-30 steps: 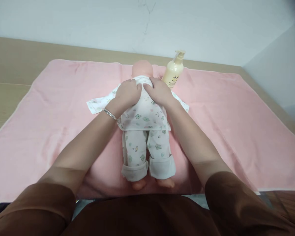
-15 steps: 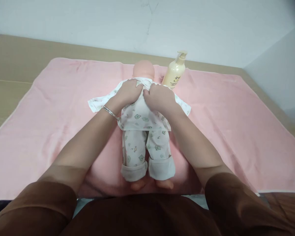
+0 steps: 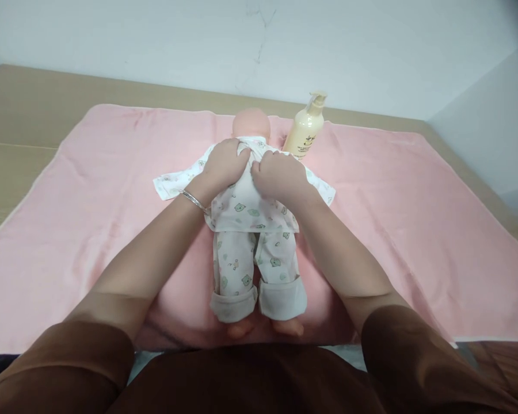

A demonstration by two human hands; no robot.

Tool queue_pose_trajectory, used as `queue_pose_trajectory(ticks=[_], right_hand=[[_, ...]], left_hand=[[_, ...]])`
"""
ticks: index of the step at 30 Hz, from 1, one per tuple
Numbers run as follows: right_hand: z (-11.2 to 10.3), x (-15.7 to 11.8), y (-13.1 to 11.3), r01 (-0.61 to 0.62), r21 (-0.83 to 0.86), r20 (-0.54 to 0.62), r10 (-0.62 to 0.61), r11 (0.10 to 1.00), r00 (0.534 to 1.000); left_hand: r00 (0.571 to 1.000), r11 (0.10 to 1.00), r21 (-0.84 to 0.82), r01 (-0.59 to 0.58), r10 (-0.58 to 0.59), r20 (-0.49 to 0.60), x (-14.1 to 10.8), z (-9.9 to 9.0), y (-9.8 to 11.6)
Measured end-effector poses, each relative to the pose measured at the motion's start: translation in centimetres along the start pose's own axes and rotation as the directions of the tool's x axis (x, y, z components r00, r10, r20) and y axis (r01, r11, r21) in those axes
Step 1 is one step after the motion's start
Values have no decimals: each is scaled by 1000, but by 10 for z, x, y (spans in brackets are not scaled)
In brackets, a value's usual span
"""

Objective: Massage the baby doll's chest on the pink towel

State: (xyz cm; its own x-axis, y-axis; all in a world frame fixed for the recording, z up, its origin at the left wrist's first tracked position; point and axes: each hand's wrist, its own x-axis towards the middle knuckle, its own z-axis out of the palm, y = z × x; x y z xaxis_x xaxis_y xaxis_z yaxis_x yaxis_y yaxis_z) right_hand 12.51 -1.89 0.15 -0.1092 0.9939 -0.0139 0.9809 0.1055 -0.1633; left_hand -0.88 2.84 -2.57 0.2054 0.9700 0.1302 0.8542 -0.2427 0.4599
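A baby doll [image 3: 251, 122] lies face down, its head away from me and its bare feet toward me. It wears a white printed shirt [image 3: 254, 213] and matching trousers [image 3: 235, 264] with turned-up cuffs. Near the doll's upper back, my left hand [image 3: 227, 164] is closed on the shirt cloth, a silver bracelet on its wrist. My right hand [image 3: 280, 175] grips the same shirt just to the right, knuckles up. Gathered folds run between the two hands. Both sleeves spread outward, and the fingertips are partly hidden in the cloth.
Under the doll a pink blanket [image 3: 392, 230] covers much of the wooden table [image 3: 21, 115]. A pale yellow pump bottle [image 3: 304, 129] stands beyond my right hand, near the doll's head. Behind the table rises a white wall [image 3: 176, 46] with a crack.
The shirt's collar lies a little flatter around the neck, and the bunched cloth there has eased. My right hand has shifted very slightly toward me; both hands keep their hold.
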Motion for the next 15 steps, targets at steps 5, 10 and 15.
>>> queue_pose_trajectory(ticks=[5,10,15], right_hand=[[3,21,22,1,185,33,-7,983,999],[13,38,33,-46,231,5,46,972,999],[0,9,10,-11,105,4,10,994,1000]], left_hand=[[1000,995,103,15,-13,-14,-12,4,16],[992,968,246,-45,15,122,-34,-9,40],[996,992,118,39,-48,79,-14,-11,19]])
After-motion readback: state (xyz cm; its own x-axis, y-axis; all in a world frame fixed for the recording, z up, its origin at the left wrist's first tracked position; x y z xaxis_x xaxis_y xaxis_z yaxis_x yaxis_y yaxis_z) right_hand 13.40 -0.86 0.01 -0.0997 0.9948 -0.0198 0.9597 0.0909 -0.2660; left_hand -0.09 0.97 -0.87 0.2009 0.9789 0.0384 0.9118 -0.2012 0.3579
